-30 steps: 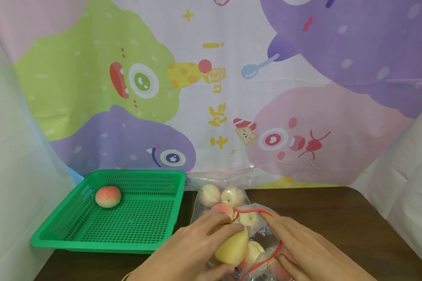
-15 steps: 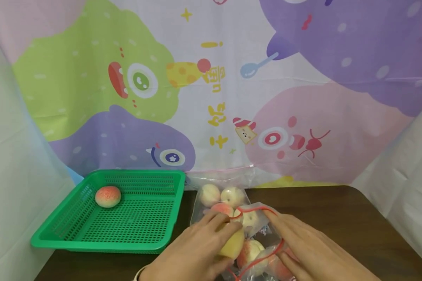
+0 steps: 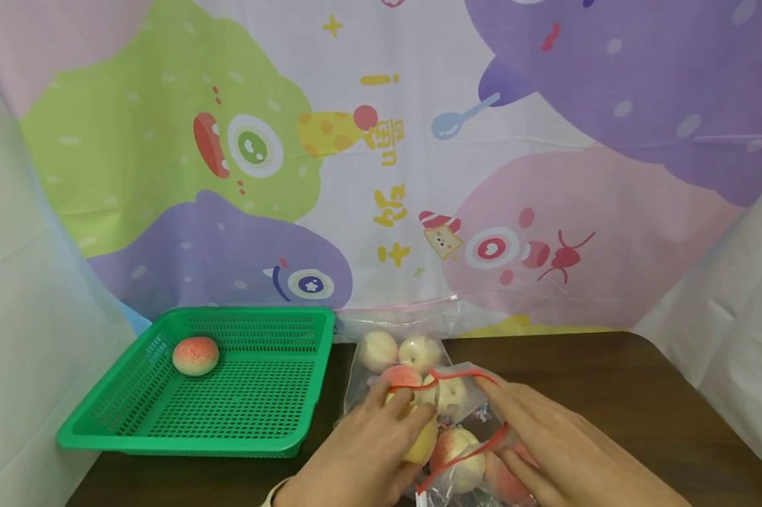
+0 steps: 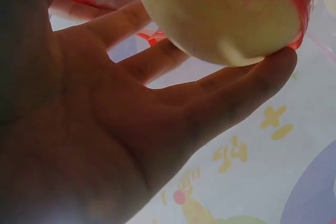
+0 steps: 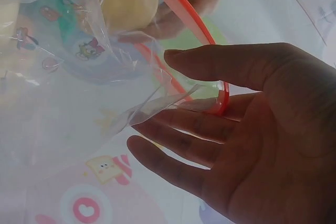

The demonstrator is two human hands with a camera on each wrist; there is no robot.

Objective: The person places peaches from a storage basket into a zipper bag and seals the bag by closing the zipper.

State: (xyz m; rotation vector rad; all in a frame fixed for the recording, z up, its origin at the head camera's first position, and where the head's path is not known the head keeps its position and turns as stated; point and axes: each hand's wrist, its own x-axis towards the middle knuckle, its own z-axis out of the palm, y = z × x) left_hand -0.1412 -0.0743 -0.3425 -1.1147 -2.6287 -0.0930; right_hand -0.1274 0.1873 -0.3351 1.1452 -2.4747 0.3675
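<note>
In the head view my left hand (image 3: 362, 451) holds a pale yellow peach (image 3: 424, 442) at the red-edged mouth of a clear zip bag (image 3: 471, 374). In the left wrist view its fingers curve round the peach (image 4: 220, 22), and the red zip strip lies against the fruit. My right hand (image 3: 558, 436) touches the right side of the bag's mouth. Its thumb and fairly straight fingers are spread, with the bag's edge between them, in the right wrist view. Red-blushed peaches (image 3: 462, 451) lie within the bag. The left hand partly hides the bag's left side.
A green plastic basket (image 3: 178, 446) stands on the left of the dark table (image 3: 609, 394), holding one red-topped peach (image 3: 196, 356). Behind the hands lies another clear bag (image 3: 396, 321) with several peaches (image 3: 379, 352). A cartoon-printed cloth (image 3: 355, 296) hangs at the back.
My left hand has shifted right with its peach, farther into the bag's mouth. The red edge now crosses near its fingertips. My right hand has hardly moved.
</note>
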